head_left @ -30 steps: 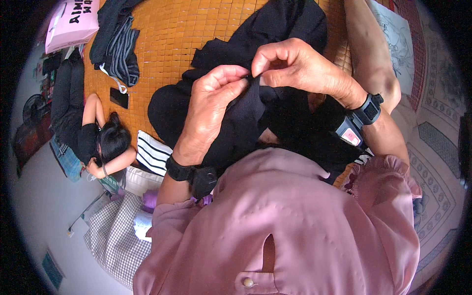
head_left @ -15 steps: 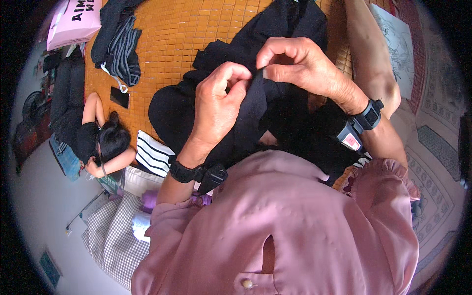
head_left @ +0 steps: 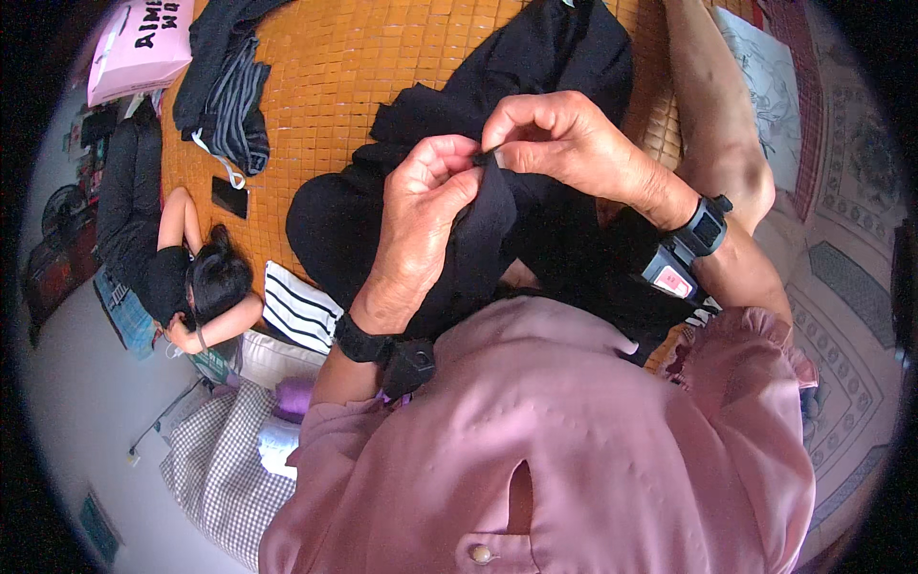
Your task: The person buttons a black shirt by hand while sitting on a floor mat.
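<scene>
Both hands have just eased slightly nearer the body, the left hand (head_left: 416, 215) and the right hand (head_left: 583, 148) bringing their meeting point down together. Nearest of all, a pink blouse (head_left: 535, 430) fills the foreground, and off to its left sits a grey-and-white checked cloth (head_left: 225, 469). A bit farther, there's a black strap (head_left: 359, 340) on the left wrist and a black watch (head_left: 706, 228) on the right. White fabric with dark stripes (head_left: 296, 306) lies left of the left forearm. And here's the action: the black cloth (head_left: 545, 210) spreads across the lap, and each grip is a fingertip pinch on one raised fold, thumbs against fingers, almost touching! Far left, a person in black (head_left: 172, 277) lies beside a dark phone (head_left: 229, 196) on the orange-brown mat (head_left: 316, 77). Farthest left, a dark striped garment (head_left: 239, 115) rests near a pink bag (head_left: 142, 57).
</scene>
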Tool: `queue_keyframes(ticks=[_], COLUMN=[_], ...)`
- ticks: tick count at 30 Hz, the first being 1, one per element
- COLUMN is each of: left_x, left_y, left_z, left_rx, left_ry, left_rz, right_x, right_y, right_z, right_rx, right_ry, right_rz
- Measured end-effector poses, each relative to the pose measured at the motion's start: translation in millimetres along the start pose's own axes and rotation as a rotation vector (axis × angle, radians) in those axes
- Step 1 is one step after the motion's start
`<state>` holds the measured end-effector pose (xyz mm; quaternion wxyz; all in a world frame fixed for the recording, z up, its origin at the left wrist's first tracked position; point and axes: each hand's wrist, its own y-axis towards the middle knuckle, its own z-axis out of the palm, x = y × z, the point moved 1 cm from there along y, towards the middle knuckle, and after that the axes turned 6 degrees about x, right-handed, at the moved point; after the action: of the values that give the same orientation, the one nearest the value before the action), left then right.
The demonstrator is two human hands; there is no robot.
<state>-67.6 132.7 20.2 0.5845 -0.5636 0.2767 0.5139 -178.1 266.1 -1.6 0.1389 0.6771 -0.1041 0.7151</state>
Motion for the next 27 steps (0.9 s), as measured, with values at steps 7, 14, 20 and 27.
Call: queue_keyframes(ticks=[7, 14, 20, 27], left_x=[-2.7, -5.8, -5.3, -1.9], left_y=[3.0, 2.6, 0.9, -3.2], left_z=[-2.7, 1.7, 1.6, -1.0], left_rx=[-0.058, 0.002, -0.003, 0.001], left_ry=[0.005, 0.02, 0.222, 0.159], left_rz=[0.067, 0.095, 0.085, 0.026], right_x=[5.3, 13.0, 11.8, 9.2], right_y=[-0.5, -4.3, -4.7, -3.9], right_z=[-6.6, -3.7, -1.4, 2.3], right_rx=[-0.061, -0.011, -0.057, -0.076], right_ry=[0.056, 0.045, -0.086, -0.358], right_rz=[0.006, -0.033, -0.009, -0.088])
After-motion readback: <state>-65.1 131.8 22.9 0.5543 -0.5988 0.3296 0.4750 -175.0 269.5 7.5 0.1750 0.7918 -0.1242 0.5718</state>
